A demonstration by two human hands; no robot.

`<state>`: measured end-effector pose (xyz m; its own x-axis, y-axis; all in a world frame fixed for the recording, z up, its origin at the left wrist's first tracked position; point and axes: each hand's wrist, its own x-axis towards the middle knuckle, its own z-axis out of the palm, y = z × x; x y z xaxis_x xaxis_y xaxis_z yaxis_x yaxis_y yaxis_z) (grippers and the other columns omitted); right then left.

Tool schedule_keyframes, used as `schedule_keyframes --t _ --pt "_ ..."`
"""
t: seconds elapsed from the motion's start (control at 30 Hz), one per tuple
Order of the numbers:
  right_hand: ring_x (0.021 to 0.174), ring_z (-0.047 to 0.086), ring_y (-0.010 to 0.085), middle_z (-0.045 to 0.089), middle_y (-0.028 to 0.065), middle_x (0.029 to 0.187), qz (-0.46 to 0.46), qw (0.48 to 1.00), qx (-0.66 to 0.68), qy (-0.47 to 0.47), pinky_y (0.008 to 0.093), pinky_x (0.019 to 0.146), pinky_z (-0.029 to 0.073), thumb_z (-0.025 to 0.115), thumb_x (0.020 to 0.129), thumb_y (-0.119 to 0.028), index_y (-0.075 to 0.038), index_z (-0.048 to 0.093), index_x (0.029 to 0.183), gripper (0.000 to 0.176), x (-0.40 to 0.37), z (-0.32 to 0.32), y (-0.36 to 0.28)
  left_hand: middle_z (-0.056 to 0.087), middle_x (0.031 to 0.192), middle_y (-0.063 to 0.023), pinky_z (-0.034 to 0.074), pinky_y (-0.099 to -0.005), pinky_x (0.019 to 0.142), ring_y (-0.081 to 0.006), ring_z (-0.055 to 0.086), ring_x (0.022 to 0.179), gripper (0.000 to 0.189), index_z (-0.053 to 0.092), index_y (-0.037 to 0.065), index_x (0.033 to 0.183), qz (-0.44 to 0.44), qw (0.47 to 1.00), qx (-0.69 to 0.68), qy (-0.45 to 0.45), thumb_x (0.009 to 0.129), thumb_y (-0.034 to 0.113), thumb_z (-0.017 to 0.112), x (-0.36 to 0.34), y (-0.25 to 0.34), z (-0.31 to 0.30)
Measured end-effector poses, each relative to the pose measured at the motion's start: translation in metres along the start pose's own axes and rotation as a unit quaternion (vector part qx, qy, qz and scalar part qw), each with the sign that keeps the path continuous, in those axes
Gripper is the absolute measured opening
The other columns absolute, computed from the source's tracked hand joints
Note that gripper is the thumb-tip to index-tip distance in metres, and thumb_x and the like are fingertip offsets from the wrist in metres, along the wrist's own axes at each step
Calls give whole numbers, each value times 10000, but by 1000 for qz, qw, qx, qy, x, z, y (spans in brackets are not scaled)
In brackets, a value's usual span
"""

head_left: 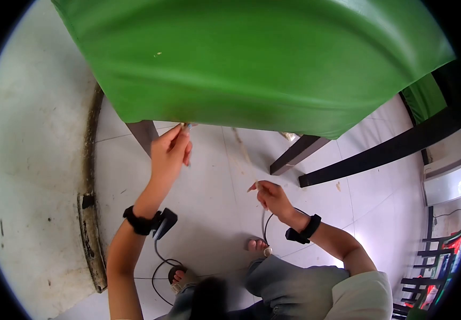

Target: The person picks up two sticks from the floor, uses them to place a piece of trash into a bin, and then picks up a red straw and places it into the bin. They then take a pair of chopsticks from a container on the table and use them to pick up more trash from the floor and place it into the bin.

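Note:
My left hand (172,149) is closed in a pinch just under the front edge of the green cover (241,69), on a small pale thing too small to name. My right hand (270,196) is lower and to the right, its fingers pinched around the end of a thin, pale strand (245,154). The strand runs up from it toward the cover's lower edge, where its far end is blurred. A black strap with a cable is on each wrist.
Dark table legs (299,154) stand under the cover. A dark curved chair leg (385,154) reaches across at right. The stained wall (33,160) is at left. My feet are on the tiled floor (204,213); dark chairs (428,266) stand at far right.

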<state>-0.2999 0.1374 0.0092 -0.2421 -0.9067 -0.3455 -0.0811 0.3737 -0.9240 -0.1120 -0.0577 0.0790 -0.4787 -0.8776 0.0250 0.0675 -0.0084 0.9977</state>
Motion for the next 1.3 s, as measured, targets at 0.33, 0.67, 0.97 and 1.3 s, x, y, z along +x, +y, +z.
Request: schedule_keyframes --t 0.33,0.67,0.97,1.3 --pt "458 289 36 323 -51 536 -64 959 171 216 196 408 214 386 912 -151 -33 519 939 180 29 -29 -20 444 518 17 350 -203 387 -47 411 415 210 571 -18 1017 61 963 122 -231 857 60 459 -27 -15 58" --pt "493 242 29 304 -64 562 -202 968 82 127 184 444 203 385 923 -151 -2 532 1018 230 62 10 -79 406 531 23 363 -189 387 -44 399 431 225 571 -10 1009 -114 991 70 -28 874 75 412 -61 -42 -39" --pt "458 326 84 345 43 523 -220 968 -110 -58 247 431 303 450 875 -104 -52 580 978 174 36 57 -80 410 537 24 367 -186 388 -39 394 422 243 575 -4 1004 -175 983 36 43 898 128 401 -84 -55 -62" --pt "492 397 120 414 68 543 -56 986 -148 -50 277 478 350 428 856 -90 -51 597 926 187 1 30 -4 425 551 9 370 -191 390 -44 401 440 227 562 -14 1013 -102 994 27 28 888 96 408 -56 -54 -41"
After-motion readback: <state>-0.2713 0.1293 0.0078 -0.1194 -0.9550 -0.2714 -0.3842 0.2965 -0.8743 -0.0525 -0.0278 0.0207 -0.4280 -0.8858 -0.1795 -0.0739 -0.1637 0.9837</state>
